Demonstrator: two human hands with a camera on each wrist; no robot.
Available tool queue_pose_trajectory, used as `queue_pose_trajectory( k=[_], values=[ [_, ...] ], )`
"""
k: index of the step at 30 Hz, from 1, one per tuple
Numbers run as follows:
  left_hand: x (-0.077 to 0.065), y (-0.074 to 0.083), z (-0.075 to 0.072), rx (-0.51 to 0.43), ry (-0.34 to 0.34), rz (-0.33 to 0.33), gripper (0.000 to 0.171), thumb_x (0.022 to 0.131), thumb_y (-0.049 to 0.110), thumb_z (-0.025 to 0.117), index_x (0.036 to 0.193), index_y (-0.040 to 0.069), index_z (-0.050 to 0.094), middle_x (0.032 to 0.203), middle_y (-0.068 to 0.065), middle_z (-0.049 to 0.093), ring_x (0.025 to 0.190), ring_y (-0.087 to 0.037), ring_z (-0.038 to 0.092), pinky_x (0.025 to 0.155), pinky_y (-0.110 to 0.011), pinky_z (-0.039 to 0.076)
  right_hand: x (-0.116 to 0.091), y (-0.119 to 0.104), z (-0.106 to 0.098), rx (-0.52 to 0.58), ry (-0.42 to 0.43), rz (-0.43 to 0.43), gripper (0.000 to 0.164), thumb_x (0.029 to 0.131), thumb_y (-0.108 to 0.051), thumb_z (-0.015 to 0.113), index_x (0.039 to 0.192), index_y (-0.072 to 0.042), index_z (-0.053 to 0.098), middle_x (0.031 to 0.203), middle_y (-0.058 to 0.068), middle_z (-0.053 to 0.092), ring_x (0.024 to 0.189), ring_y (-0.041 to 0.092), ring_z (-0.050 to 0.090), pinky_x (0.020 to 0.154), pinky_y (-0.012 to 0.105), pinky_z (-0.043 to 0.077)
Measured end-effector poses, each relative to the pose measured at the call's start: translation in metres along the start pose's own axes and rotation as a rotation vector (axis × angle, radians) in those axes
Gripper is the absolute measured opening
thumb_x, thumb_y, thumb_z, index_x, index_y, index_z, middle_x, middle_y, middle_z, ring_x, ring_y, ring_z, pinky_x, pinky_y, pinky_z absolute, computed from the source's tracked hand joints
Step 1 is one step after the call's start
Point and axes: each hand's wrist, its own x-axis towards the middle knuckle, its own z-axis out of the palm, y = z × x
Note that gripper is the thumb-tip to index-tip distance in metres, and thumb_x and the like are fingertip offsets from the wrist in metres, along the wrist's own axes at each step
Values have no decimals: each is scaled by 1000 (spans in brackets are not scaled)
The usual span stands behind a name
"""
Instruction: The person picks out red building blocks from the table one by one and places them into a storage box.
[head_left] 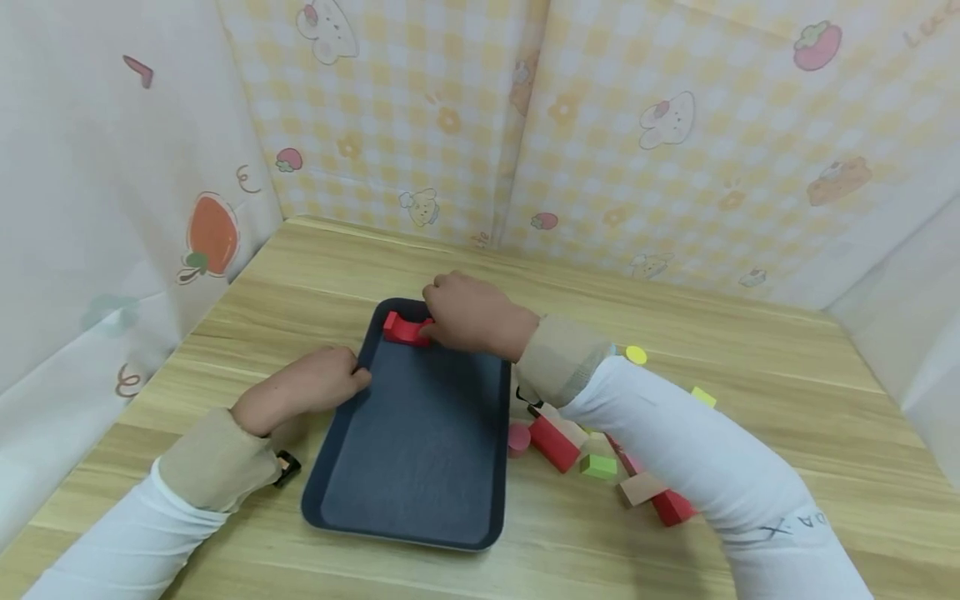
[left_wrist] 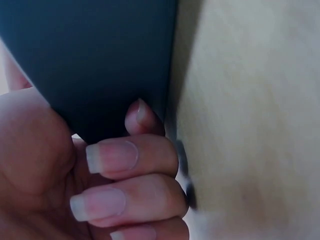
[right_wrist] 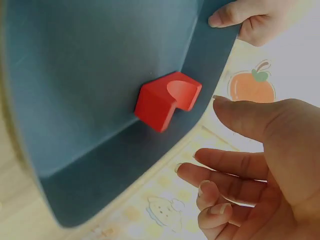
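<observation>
A dark grey tray [head_left: 420,433] lies lengthwise before me. My left hand [head_left: 315,379] grips its left rim, thumb over the edge; in the left wrist view the other fingers [left_wrist: 145,200] curl at the tray's outer side. A red arch-shaped block [right_wrist: 162,100] with a curved notch sits inside the tray, in the far left corner area. Over the tray's far end is my right hand [head_left: 476,312], close to that block. The right wrist view shows its thumb and fingers [right_wrist: 225,177] spread apart, with a gap between them and the block.
Right of the tray lies a loose heap of wooden blocks, among them a red block [head_left: 553,444], a light green block [head_left: 598,467] and a tan block [head_left: 641,489]. My right forearm covers part of the heap. Patterned cloth [head_left: 600,167] hangs behind the wooden table [head_left: 810,433].
</observation>
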Motion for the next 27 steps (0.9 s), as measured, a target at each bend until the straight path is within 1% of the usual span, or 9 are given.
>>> queue_pose_trajectory(
  k=[2,5,11,15,21,27],
  values=[
    [-1,0,0,-2,0,0,35,94,20,38,60,14,40,56,-1,39,47,-14,34,51,-29,34,-5,2,-3,-29,8,-4,39,88,-42,57,109,-9,61,94,2,58,83,14,50,77,27,45],
    [-1,0,1,-10,0,-4,35,94,21,38,60,14,40,55,0,39,47,-13,33,50,-29,33,-12,4,-7,-34,22,-11,39,88,-40,57,110,-8,61,94,2,58,83,14,50,77,27,45],
    [-1,-1,1,-4,-3,-8,35,94,20,38,59,14,40,55,-1,39,46,-13,33,51,-29,34,-25,11,-11,-49,56,-11,38,88,-41,57,108,-9,62,90,1,57,79,12,50,72,25,46],
    [-1,0,1,0,-5,-9,35,94,21,38,60,13,41,57,-2,41,48,-14,35,51,-30,34,-34,17,-12,-44,57,5,39,87,-42,58,107,-9,61,89,2,57,78,12,50,70,26,47],
    [0,2,0,5,-6,-1,33,94,20,38,62,12,43,58,-3,41,50,-15,36,52,-30,34,-45,27,-16,-11,44,39,38,87,-39,59,107,-6,59,89,3,57,78,15,51,72,27,47],
    [0,1,0,8,-9,2,33,95,20,38,62,12,43,58,-2,41,49,-15,36,52,-29,34,-58,34,-20,8,32,32,34,87,-37,60,102,-6,61,83,2,55,75,14,50,69,27,47]
  ],
)
